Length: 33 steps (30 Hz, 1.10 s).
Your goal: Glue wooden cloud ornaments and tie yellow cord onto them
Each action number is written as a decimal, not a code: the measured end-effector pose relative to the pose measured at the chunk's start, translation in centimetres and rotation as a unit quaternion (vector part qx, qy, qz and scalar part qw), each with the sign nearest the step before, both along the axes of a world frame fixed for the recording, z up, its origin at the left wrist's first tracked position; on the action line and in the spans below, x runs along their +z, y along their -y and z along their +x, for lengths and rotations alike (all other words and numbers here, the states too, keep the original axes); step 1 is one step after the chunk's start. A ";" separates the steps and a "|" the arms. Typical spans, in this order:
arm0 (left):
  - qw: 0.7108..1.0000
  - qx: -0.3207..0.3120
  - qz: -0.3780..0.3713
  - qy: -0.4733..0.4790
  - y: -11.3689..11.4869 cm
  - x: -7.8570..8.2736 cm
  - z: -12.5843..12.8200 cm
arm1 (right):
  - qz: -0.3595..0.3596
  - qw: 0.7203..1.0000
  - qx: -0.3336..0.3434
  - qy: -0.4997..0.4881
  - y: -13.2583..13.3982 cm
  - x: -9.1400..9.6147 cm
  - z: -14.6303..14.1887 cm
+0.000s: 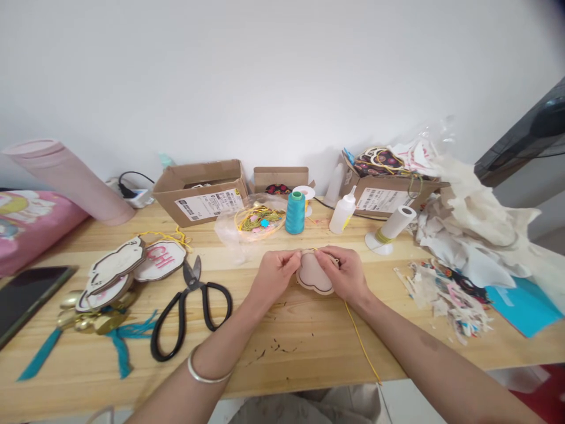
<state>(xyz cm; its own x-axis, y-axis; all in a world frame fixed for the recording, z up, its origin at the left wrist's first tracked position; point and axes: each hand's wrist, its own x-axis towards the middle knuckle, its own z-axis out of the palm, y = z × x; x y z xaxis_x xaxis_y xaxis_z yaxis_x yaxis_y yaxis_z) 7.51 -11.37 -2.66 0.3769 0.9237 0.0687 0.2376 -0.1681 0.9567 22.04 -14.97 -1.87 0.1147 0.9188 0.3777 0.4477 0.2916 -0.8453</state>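
Note:
Both hands hold a small cloud-shaped wooden plaque [314,275] with a pale fabric face and a dark outline, just over the table. My left hand [279,272] pinches its left edge between thumb and fingers. My right hand [345,272] grips the right edge, its thumb lying on the pale face. A yellow cord [362,347] trails from beneath my right hand toward the table's front edge. Left of my hands lie black-handled scissors [192,282] with blades apart. Beyond them are finished-looking plaques [159,261], one lettered in pink, and teal tassels [121,350] with brass bells.
Behind my hands stand a teal thread spool [295,213], a white glue bottle [343,212] and a white roll [395,227]. Cardboard boxes [198,203] line the wall. Fabric scraps [459,300] and blue paper [525,303] lie at right; a phone [30,297] lies at far left.

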 end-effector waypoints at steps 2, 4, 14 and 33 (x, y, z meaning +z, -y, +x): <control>1.000 0.016 0.013 -0.007 0.2 0.1 0.2 | 0.002 1.000 -0.014 -0.011 0.0 -0.1 -0.2; 1.000 0.017 0.008 -0.001 0.3 0.2 0.2 | 0.003 0.999 -0.023 -0.026 0.0 -0.2 -0.2; 0.999 -0.015 -0.015 0.029 0.3 0.4 0.1 | 0.032 0.999 -0.022 -0.007 0.2 0.0 0.0; 1.000 -0.015 0.022 0.012 0.4 0.8 0.2 | 0.015 0.999 -0.038 -0.033 0.3 -0.1 -0.1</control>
